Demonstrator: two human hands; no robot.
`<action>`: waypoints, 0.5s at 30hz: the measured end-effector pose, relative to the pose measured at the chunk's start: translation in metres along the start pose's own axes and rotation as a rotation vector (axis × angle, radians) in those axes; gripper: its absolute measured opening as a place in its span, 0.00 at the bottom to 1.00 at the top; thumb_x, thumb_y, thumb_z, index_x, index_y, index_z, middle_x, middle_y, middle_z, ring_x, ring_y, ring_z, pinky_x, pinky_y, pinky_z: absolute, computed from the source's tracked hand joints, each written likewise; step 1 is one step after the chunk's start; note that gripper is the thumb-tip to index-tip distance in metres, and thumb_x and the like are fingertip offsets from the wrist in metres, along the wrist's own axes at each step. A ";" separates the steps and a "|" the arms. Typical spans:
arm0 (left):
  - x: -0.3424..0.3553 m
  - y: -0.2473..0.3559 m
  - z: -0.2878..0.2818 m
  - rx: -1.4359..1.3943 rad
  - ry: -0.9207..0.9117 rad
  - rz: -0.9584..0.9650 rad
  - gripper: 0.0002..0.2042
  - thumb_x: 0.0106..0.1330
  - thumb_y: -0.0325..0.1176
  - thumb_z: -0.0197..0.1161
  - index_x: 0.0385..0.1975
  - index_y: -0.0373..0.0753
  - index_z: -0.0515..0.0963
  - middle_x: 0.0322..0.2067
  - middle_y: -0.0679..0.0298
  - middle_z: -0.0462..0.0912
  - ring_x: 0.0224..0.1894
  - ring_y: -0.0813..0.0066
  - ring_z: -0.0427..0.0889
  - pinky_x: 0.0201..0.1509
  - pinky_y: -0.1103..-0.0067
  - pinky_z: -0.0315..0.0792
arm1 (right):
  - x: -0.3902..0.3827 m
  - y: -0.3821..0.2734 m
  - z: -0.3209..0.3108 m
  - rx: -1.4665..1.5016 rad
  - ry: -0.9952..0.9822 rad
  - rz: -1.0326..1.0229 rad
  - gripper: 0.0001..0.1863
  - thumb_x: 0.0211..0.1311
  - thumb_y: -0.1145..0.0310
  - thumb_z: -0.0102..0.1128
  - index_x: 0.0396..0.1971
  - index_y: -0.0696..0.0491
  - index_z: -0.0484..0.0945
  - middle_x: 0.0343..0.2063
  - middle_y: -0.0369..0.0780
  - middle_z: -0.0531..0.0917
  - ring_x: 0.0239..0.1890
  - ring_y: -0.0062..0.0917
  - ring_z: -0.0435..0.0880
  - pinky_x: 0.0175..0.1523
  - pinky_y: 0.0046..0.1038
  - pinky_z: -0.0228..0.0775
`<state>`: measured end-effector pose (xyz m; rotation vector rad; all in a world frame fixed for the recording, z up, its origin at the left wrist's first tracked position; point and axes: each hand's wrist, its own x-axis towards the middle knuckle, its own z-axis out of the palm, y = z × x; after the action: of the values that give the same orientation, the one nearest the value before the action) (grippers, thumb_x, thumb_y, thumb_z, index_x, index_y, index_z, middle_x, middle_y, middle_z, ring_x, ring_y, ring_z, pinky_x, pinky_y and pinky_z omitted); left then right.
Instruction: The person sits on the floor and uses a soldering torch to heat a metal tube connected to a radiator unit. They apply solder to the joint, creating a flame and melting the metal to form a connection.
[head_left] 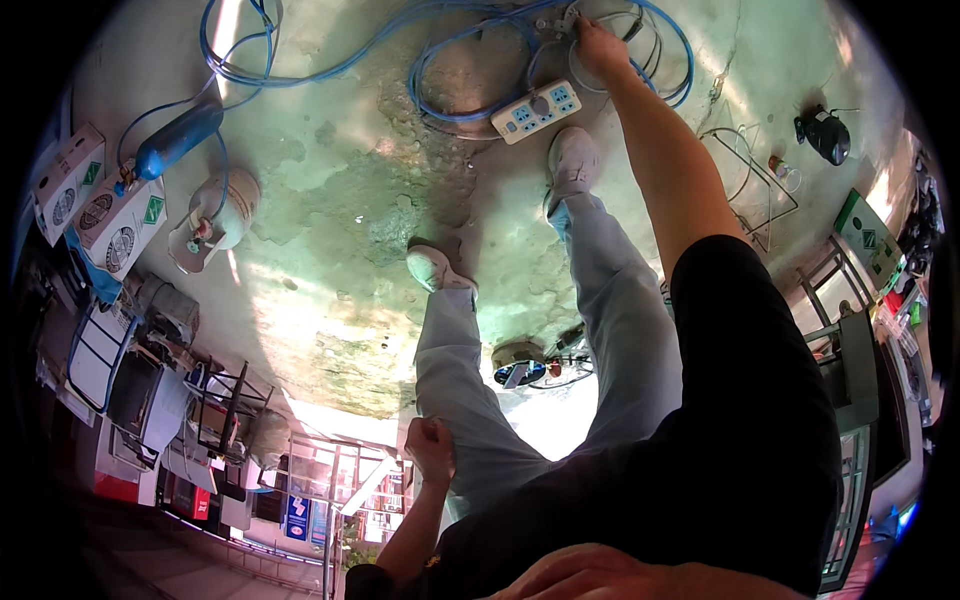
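Observation:
At the top of the head view my right hand (602, 50) reaches down with fingers closed on a small metal fitting (568, 18) among coiled blue hoses (470, 115) and grey cable. A power strip (540, 110) with several sockets lies just below the coils, beside my right shoe (572, 160). My left hand (432, 450) is curled closed against my left thigh; whether it holds anything is hidden.
At left stand a gas cylinder (228, 215), a small blue cylinder (178, 140) and printed cartons (120, 225). A dark object (828, 135) and a wire frame (755, 180) lie at right. Cluttered equipment (150, 400) lines the lower left. My feet stand on stained concrete.

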<state>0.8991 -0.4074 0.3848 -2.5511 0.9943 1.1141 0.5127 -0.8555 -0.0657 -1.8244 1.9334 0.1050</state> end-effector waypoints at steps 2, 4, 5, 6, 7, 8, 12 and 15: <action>-0.017 -0.012 0.006 0.037 -0.020 0.018 0.11 0.65 0.32 0.64 0.24 0.35 0.72 0.20 0.55 0.76 0.23 0.56 0.77 0.31 0.65 0.70 | -0.046 -0.018 -0.046 0.024 0.004 -0.053 0.17 0.67 0.63 0.54 0.54 0.47 0.75 0.49 0.46 0.82 0.46 0.49 0.85 0.50 0.48 0.79; -0.009 -0.012 -0.013 0.079 -0.073 0.071 0.11 0.66 0.36 0.63 0.26 0.36 0.75 0.24 0.53 0.80 0.28 0.49 0.81 0.35 0.60 0.72 | -0.100 -0.020 -0.126 0.131 0.062 0.018 0.19 0.60 0.65 0.62 0.52 0.47 0.76 0.46 0.45 0.84 0.45 0.46 0.86 0.48 0.46 0.79; -0.003 -0.022 -0.022 0.140 -0.089 0.099 0.12 0.67 0.38 0.62 0.27 0.36 0.75 0.25 0.51 0.81 0.30 0.48 0.82 0.38 0.59 0.73 | -0.127 -0.017 -0.163 0.133 0.059 0.075 0.18 0.60 0.63 0.63 0.51 0.48 0.78 0.45 0.45 0.84 0.45 0.46 0.86 0.48 0.44 0.78; -0.002 -0.038 -0.024 0.129 -0.083 0.177 0.12 0.68 0.39 0.61 0.29 0.36 0.77 0.27 0.51 0.82 0.33 0.47 0.83 0.39 0.59 0.74 | -0.149 -0.017 -0.196 0.160 0.087 0.066 0.16 0.60 0.63 0.65 0.48 0.49 0.79 0.43 0.46 0.84 0.45 0.45 0.85 0.48 0.44 0.77; 0.002 -0.045 -0.026 0.113 -0.072 0.256 0.13 0.69 0.40 0.61 0.31 0.36 0.78 0.28 0.50 0.83 0.35 0.46 0.84 0.41 0.59 0.75 | -0.169 -0.022 -0.236 0.105 0.056 0.093 0.14 0.61 0.64 0.65 0.45 0.51 0.79 0.40 0.46 0.84 0.44 0.45 0.85 0.48 0.45 0.77; 0.008 -0.037 -0.033 0.089 -0.131 0.261 0.13 0.69 0.41 0.61 0.32 0.36 0.78 0.30 0.49 0.83 0.37 0.45 0.84 0.43 0.58 0.76 | -0.192 -0.031 -0.280 0.106 0.103 0.101 0.13 0.62 0.64 0.65 0.44 0.52 0.79 0.39 0.47 0.84 0.43 0.46 0.85 0.47 0.46 0.76; 0.021 -0.020 -0.096 -0.073 -0.299 0.387 0.16 0.69 0.44 0.62 0.36 0.34 0.80 0.36 0.47 0.86 0.43 0.43 0.84 0.47 0.58 0.77 | -0.289 -0.071 -0.452 0.210 0.238 0.172 0.13 0.63 0.63 0.67 0.41 0.54 0.82 0.32 0.46 0.85 0.36 0.41 0.85 0.43 0.41 0.75; 0.063 -0.006 -0.125 -0.079 -0.288 0.605 0.18 0.67 0.47 0.65 0.38 0.33 0.81 0.37 0.46 0.87 0.43 0.47 0.86 0.48 0.60 0.78 | -0.363 -0.115 -0.566 0.591 0.478 0.167 0.14 0.64 0.63 0.69 0.40 0.58 0.83 0.22 0.37 0.77 0.28 0.21 0.75 0.37 0.30 0.68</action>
<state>1.0067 -0.4856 0.4275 -2.0934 1.7178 1.6314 0.4614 -0.7443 0.6058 -1.3626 2.1124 -0.8295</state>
